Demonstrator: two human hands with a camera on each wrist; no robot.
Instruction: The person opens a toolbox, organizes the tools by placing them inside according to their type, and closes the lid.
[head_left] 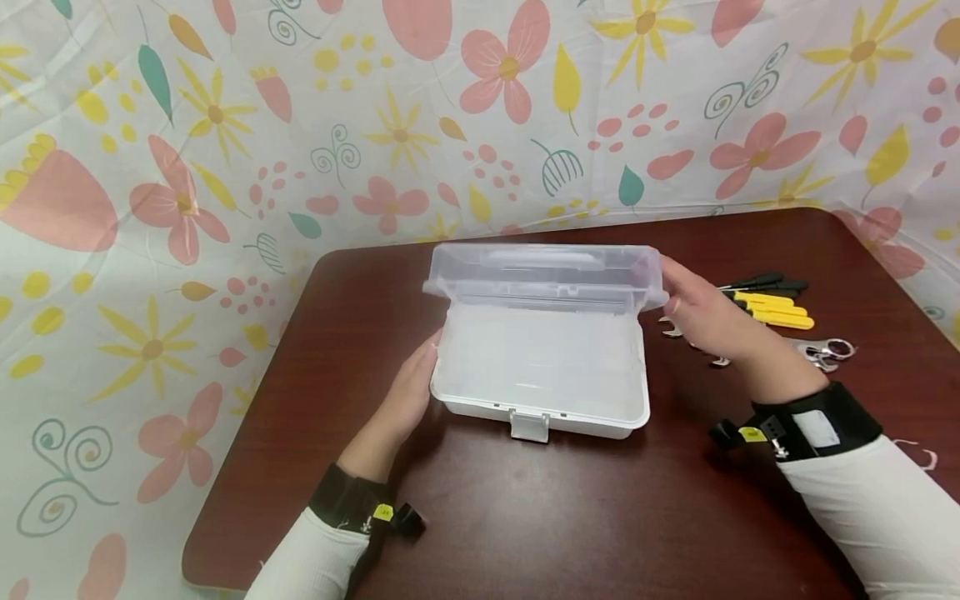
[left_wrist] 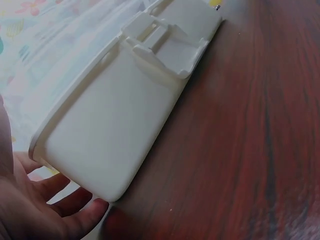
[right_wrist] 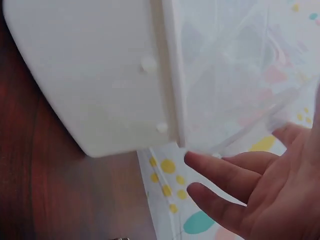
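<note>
A white plastic box (head_left: 540, 362) with a clear lid (head_left: 543, 271) stands on the table, the lid raised at its far side. Its front latch (head_left: 529, 425) hangs down. My left hand (head_left: 412, 383) rests against the box's left end, with fingertips (left_wrist: 97, 206) at the bottom corner in the left wrist view. At the lid's right end, my right hand (head_left: 705, 312) holds the edge, one finger showing through the clear plastic. The right wrist view shows its other fingers (right_wrist: 220, 172) spread below the lid, close to the box rim.
Right of the box lie yellow-handled tools (head_left: 776, 308), black-handled tools (head_left: 765, 283) and metal wrenches (head_left: 821, 352), partly hidden by my right hand. Behind the dark red table (head_left: 525, 517) hangs a flower-patterned cloth (head_left: 450, 125).
</note>
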